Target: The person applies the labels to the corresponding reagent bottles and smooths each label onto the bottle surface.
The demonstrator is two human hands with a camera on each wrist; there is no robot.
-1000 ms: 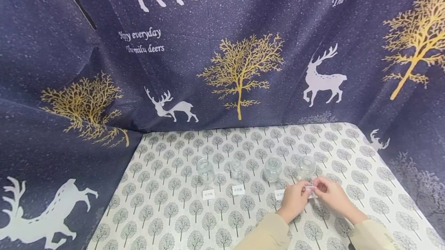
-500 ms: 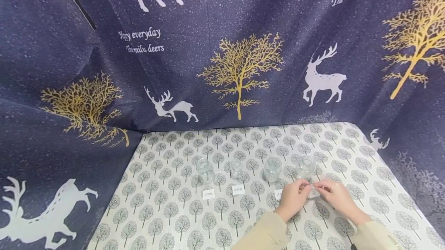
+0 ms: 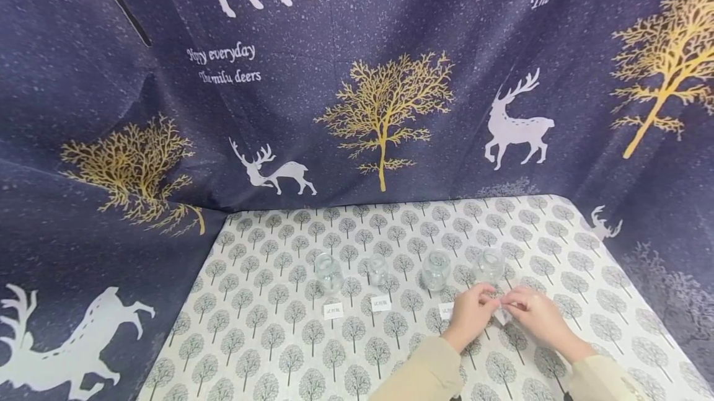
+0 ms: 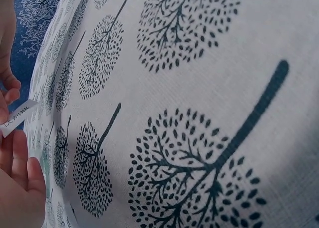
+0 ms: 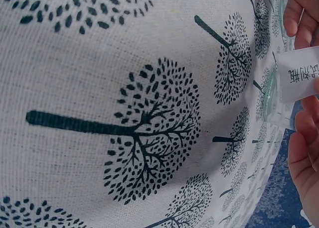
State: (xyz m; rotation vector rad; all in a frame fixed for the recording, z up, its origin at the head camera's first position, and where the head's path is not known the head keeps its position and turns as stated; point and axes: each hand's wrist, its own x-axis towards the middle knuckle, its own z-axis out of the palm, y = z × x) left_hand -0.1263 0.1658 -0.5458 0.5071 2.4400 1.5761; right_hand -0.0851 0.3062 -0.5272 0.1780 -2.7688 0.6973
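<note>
Fingers [image 3: 516,297] bent at white label [image 5: 297,74]

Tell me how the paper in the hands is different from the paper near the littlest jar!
The left hand and right hand pinch the held paper; the other paper lies on the cloth. The held paper is partly hidden; the other paper shows whole. Both are white with dark writing.

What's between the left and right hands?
A printed white label, held between the left hand and right hand; clearest in the right wrist view.
</note>
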